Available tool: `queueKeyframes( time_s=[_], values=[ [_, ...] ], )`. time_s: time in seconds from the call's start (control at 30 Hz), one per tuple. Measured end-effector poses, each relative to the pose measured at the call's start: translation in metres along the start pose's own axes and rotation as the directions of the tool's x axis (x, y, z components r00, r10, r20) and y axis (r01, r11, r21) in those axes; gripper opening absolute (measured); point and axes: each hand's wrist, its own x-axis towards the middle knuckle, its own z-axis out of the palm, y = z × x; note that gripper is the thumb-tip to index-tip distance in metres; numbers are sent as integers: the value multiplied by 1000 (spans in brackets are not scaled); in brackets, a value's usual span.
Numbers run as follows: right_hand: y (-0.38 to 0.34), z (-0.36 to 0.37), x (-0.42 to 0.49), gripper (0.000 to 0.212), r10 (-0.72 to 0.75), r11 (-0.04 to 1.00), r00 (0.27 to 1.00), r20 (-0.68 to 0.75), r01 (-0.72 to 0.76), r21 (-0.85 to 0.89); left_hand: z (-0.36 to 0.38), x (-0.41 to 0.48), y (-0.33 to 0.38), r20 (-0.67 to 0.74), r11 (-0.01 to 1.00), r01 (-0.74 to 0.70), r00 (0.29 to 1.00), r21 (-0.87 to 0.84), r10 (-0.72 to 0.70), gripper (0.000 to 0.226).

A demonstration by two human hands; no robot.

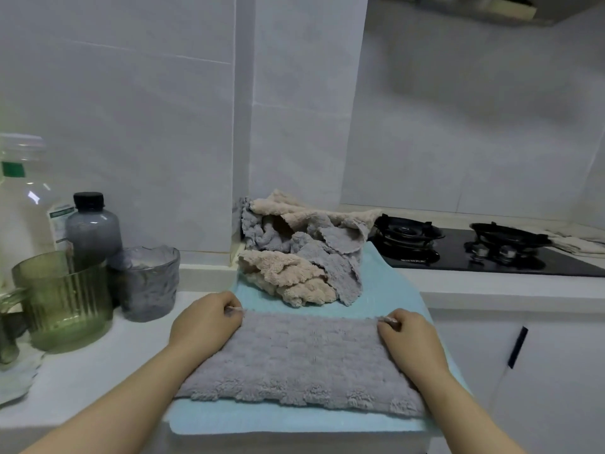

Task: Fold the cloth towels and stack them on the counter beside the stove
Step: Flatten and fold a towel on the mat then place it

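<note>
Left hand (pixel 204 322) and right hand (pixel 409 339) pinch corners of the fluffy grey towel (pixel 301 358).

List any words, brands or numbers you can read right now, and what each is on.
No text reads clearly.
Stove: pale mark on its front edge, too blurred to read.
Clear bottle: print on its label too small and blurred.
Grey towel, pinched by left hand and right hand: no print visible.

Both hands forward, palms down: left hand (pixel 204 324) and right hand (pixel 409 339), fingers curled, pinching.
</note>
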Motion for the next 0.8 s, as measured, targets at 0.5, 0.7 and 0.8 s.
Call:
queueKeyframes(
  time_s=[0.5,0.7,0.8],
  values=[
    [4,5,6,35,1,989,997,71,10,-147,-15,7,-6,217,998,53,974,24,-57,12],
    [5,3,4,8,-30,992,996,89,41,-122,-23,6,-17,278,998,-58,959,-5,57,23],
    [4,-1,0,8,-58,995,994,95,65,-70,-25,-1,-15,193,988,-146,972,48,134,29]
  ],
)
